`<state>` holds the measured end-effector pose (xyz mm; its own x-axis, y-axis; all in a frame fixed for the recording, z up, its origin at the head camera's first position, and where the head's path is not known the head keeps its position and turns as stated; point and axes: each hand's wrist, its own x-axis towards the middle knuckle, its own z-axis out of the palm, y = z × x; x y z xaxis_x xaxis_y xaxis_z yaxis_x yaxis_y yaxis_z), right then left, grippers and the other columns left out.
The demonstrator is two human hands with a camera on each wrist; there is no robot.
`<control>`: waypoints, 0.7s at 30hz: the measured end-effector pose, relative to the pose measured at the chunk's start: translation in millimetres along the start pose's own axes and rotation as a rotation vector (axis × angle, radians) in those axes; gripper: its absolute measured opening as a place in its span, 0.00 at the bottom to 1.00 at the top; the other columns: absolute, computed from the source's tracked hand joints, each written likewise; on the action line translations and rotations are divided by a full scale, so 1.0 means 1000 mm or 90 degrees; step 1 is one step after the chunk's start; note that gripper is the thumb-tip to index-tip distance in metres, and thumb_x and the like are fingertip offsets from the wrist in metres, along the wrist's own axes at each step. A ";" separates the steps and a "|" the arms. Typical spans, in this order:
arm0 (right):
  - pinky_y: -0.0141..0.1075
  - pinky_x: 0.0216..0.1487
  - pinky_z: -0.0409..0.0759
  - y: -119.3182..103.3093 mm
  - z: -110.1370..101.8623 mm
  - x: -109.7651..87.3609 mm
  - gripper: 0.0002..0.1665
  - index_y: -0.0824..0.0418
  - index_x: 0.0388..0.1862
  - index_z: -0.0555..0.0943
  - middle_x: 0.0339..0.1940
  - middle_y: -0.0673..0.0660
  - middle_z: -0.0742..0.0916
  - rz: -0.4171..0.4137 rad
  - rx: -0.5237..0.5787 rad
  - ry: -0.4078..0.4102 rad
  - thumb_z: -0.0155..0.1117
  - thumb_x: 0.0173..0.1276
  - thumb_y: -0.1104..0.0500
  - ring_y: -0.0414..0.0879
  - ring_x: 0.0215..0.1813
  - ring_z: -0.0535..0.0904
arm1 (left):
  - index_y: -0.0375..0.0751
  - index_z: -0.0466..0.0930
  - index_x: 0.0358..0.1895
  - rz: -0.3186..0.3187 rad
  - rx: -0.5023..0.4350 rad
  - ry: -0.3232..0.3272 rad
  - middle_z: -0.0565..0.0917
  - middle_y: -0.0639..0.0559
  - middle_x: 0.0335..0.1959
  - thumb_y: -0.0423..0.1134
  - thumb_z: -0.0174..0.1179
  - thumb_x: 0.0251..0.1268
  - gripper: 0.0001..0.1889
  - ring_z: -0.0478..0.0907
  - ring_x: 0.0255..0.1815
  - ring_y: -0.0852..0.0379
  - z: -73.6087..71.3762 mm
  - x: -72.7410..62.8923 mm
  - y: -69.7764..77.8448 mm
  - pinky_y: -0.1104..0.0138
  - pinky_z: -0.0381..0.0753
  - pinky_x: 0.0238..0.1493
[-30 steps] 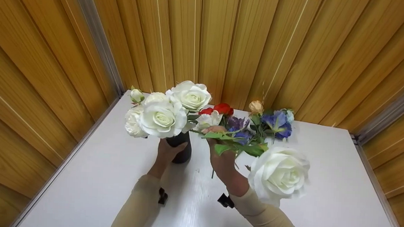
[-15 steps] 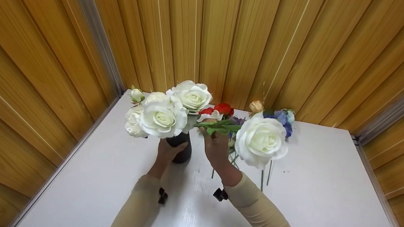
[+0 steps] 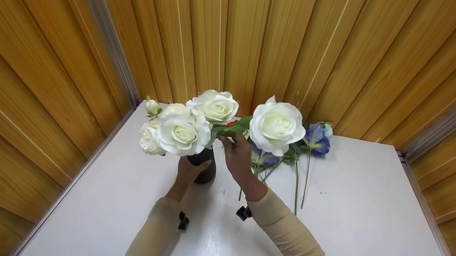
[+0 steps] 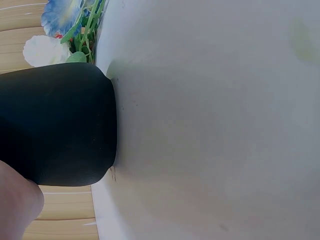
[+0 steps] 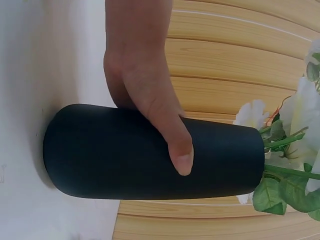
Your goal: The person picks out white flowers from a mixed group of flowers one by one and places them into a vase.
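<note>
In the head view my left hand [image 3: 188,171] grips a black vase [image 3: 206,173] that stands upright on the white table. Its thumb lies across the vase wall [image 5: 110,155] in the right wrist view. Several white artificial flowers [image 3: 183,135] fill the vase's mouth, with a small bud at the far left. My right hand [image 3: 239,158] pinches the leafy stem of another white rose [image 3: 277,126], just right of the mouth. That rose leans out to the right; the bloom is apart from the others. Its stem's lower end is hidden behind the vase flowers.
Behind my right hand, more artificial flowers lie on the table [image 3: 361,208]. Blue blooms [image 3: 317,139] and a purple-blue bloom [image 3: 264,156] show, their stems pointing toward me. A bit of red flower [image 3: 232,123] peeks out. Wood-panelled walls [image 3: 238,48] enclose the table's back and sides.
My right hand has carried the white rose left and away from me, bringing its stem to the vase mouth while the bloom rose from the lower right. My left hand stays on the vase.
</note>
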<state>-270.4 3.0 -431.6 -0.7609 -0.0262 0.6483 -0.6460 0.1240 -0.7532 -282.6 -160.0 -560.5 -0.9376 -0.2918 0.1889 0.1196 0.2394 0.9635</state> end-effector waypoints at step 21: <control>0.38 0.44 0.84 0.010 0.013 0.016 0.08 0.71 0.36 0.78 0.34 0.67 0.85 0.003 -0.087 -0.052 0.65 0.69 0.65 0.58 0.39 0.83 | 0.27 0.57 0.74 -0.011 0.018 0.001 0.71 0.31 0.72 0.40 0.74 0.49 0.50 0.66 0.77 0.37 0.000 -0.001 0.003 0.47 0.60 0.82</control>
<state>-289.5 -9.2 -430.4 -0.7699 -0.1047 0.6295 -0.6324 0.2574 -0.7307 -281.2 -159.4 -557.8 -0.9390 -0.2975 0.1726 0.0940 0.2607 0.9608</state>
